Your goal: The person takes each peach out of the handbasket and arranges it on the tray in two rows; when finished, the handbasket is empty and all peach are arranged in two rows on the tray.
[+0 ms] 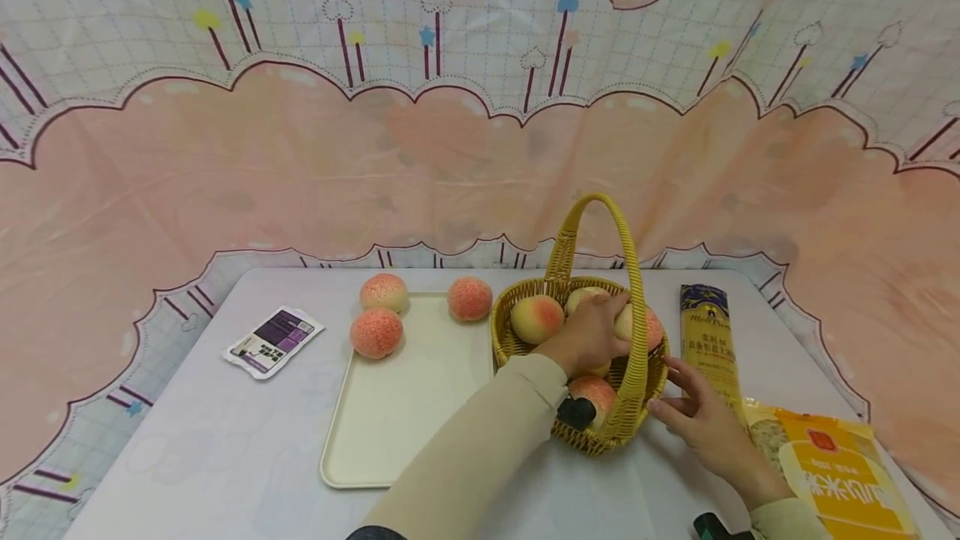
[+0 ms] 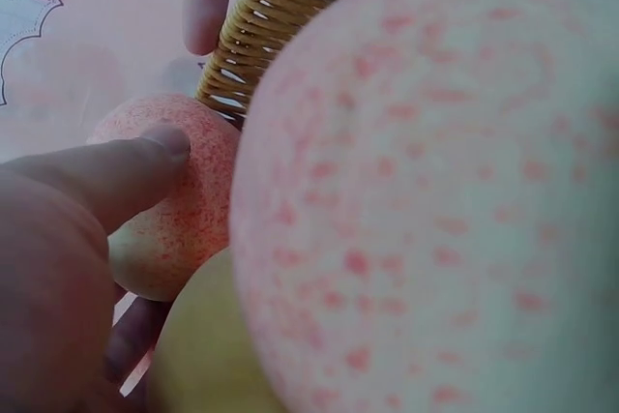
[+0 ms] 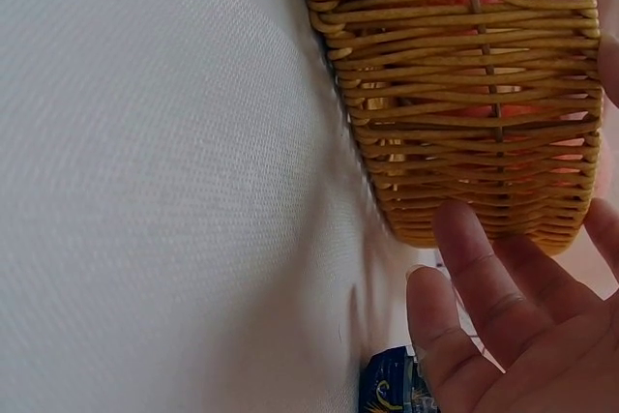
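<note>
My left hand [image 1: 588, 332] reaches under the handle into a yellow wicker basket [image 1: 504, 332] of peaches. In the left wrist view its thumb lies on a red-speckled peach [image 2: 179, 210], with fingers below that peach, gripping it near the basket wall. Other peaches in the basket include a pale one with a red blush [image 1: 537, 319] at the left and a pink one [image 1: 594, 397] toward the front. My right hand [image 1: 705, 423] is at the basket's right side, its fingers spread and loosely bent, fingertips against the weave in the right wrist view.
A cream tray [image 1: 420, 407] stands left of the basket, with three peaches [image 1: 377, 333] around its far end. Farther left lies a white and purple packet [image 1: 273, 342]. On the right are a spaghetti packet [image 1: 708, 332] and an orange-yellow bag [image 1: 840, 465].
</note>
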Available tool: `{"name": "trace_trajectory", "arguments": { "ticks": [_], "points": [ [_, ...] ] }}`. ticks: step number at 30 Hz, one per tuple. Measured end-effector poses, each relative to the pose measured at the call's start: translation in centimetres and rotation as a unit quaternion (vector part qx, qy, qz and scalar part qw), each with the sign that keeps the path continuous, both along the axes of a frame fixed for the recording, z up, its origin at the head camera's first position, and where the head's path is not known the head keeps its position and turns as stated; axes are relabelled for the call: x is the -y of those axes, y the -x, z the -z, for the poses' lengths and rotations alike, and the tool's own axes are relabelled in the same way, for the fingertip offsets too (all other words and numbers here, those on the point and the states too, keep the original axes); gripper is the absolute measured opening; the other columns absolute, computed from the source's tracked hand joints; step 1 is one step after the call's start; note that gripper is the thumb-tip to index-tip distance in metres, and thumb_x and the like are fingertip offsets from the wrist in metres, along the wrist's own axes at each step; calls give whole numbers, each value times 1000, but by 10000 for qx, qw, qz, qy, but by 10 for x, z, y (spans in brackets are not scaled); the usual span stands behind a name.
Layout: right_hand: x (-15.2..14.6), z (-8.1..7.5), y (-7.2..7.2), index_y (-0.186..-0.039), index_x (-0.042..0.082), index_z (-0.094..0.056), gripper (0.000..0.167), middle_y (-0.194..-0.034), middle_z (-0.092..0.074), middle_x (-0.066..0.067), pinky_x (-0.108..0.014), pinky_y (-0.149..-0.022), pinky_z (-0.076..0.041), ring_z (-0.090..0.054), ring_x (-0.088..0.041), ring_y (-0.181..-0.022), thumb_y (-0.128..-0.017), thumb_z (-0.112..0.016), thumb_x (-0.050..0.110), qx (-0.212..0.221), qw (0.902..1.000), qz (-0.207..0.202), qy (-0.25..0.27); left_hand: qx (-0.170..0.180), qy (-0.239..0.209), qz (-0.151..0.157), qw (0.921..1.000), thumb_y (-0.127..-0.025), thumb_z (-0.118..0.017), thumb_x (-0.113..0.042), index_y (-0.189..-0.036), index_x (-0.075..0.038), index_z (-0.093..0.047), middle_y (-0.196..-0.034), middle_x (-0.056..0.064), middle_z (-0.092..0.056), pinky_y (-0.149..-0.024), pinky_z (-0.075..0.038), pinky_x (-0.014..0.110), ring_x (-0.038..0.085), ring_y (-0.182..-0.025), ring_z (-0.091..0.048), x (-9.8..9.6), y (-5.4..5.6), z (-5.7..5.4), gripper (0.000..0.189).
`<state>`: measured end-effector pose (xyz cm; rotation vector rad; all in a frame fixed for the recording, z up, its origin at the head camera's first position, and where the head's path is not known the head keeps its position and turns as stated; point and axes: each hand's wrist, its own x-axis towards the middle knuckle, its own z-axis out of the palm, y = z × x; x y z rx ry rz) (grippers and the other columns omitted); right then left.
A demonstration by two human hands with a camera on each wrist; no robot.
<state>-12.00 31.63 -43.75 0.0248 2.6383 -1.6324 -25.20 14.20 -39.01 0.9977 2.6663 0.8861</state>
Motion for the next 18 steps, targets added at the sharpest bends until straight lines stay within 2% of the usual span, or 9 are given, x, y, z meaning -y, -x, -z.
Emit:
{"name": "trace_trajectory", "arguments": {
  "ticks": [3, 5, 11, 18],
  "points": [
    [0, 0, 0, -155, -2, -21, 73, -151, -26, -39, -27, -77, -53, -57, -45, -118, -98, -65, 13, -13, 10000, -3, 13, -145, 286, -46, 9995, -94, -69, -33, -156, -22, -38, -151, 4, -45, -103, -41, 26, 22, -137, -43, 0, -1, 1, 69],
    [0, 0, 1, -155, -1, -21, 73, -151, -26, -39, -27, -77, -53, -57, -45, -118, -98, -65, 12, -9, 10000, -11, 25, -159, 284, -58, 9995, -95, -69, -34, -154, -22, -41, -151, 4, -45, -103, -41, 26, 21, -138, -42, 0, -1, 2, 67],
    [1, 0, 1, -154, -1, -21, 73, -152, -25, -39, -28, -79, -54, -57, -44, -118, -98, -65, 12, 10, 10000, -18, 49, -47, -24, -105, 9999, -92, -72, -28, -150, -20, -48, -150, 4, -46, -94, -45, 22, 22, -135, -44, 2, 1, 3, 63],
    [0, 1, 1, -154, -2, -21, 72, -151, -25, -40, -26, -77, -53, -57, -46, -117, -98, -64, 11, -65, 10000, -40, 54, 103, -429, 10, 9990, -89, -74, -22, -146, -14, -50, -142, 6, -50, -81, -46, 18, 15, -123, -50, 4, 3, 5, 63]
  ]
}}
